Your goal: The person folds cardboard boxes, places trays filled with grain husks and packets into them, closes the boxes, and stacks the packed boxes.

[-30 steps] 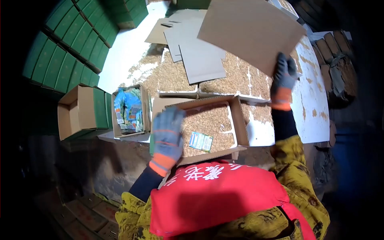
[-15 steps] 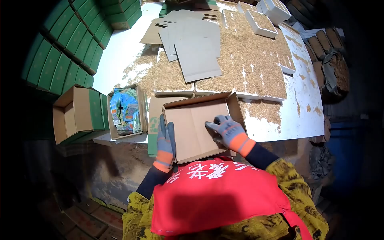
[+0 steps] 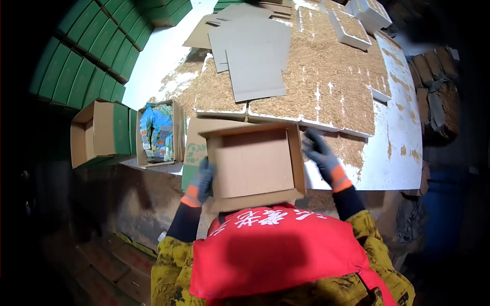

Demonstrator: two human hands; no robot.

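An open cardboard box (image 3: pixel 297 160) stands at the table's front edge, close to my body, with a flat brown cardboard sheet (image 3: pixel 254 163) lying inside it. My left hand (image 3: pixel 205 178), in a grey glove with an orange cuff, is at the box's left wall; its fingers are partly hidden and blurred. Just off the right wall is my right hand (image 3: pixel 318 151), gloved the same way, its fingers apart and nothing in them. Whatever lies under the sheet is hidden.
To the left, a small box (image 3: pixel 178 132) holds blue packets (image 3: pixel 162 133) beside an open green-and-brown box (image 3: pixel 107 127). Green boxes (image 3: pixel 76 71) are stacked at the far left. Grey cardboard sheets (image 3: pixel 255 61) lie on grain-filled white trays (image 3: pixel 326 66) behind the open box.
The large sheet from my right hand now lies in the box, covering the grain and the small packet. My right hand has moved out of the box to its right side.
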